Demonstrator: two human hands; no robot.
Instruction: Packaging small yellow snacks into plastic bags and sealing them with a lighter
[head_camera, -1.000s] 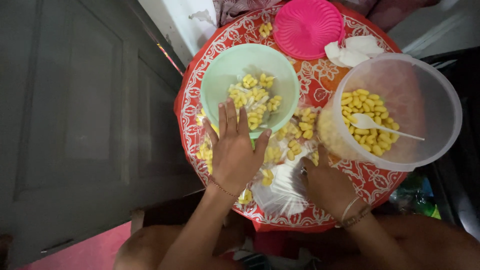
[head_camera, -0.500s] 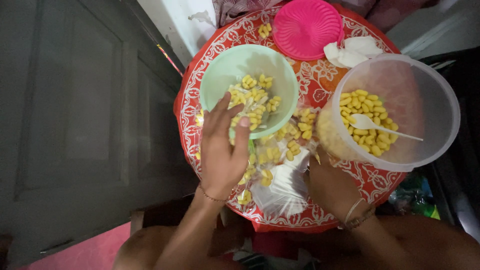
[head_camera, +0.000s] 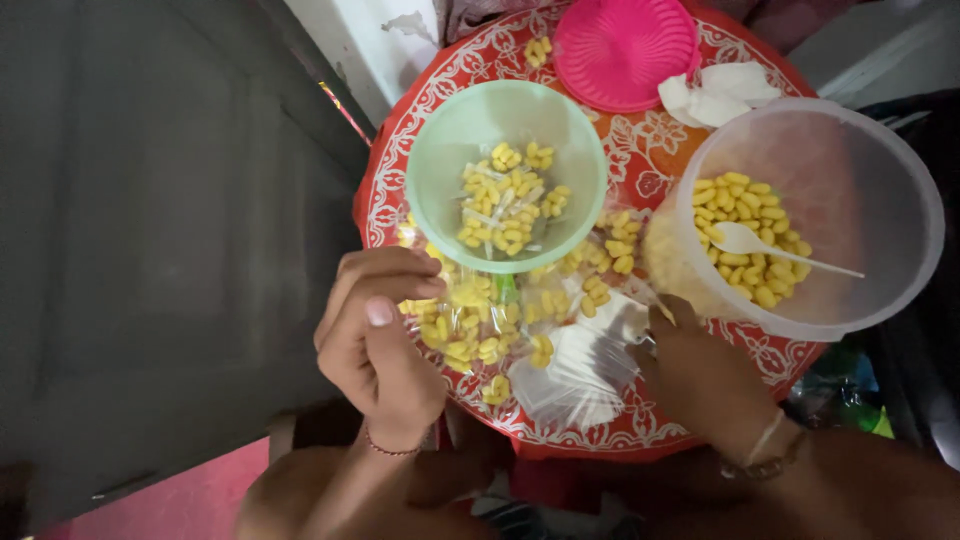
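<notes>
Pulled back from the green bowl (head_camera: 505, 185), the left hand (head_camera: 375, 345) now curls loosely over yellow pieces (head_camera: 470, 325) on clear plastic bags (head_camera: 580, 365) at the red tray's (head_camera: 640, 150) crowded near edge, its grip half-closed on nothing visible. Whether the right hand (head_camera: 700, 375) grips the plastic, I cannot tell. 2 containers, bowl and clear tub (head_camera: 850, 200) with spoon (head_camera: 770, 245), plus a pink lid (head_camera: 625, 45), fill the tray; both forearms are cut off below.

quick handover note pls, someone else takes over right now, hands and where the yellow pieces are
Left hand: loosely curled over the small clear packets of yellow pieces on the red tray; grip unclear.
Right hand: fingers on the empty clear bags.
Green bowl: some pieces. Clear tub: more pieces, white spoon.
Done: several packets filled. Left: loose pieces in both containers, empty bags.
</notes>
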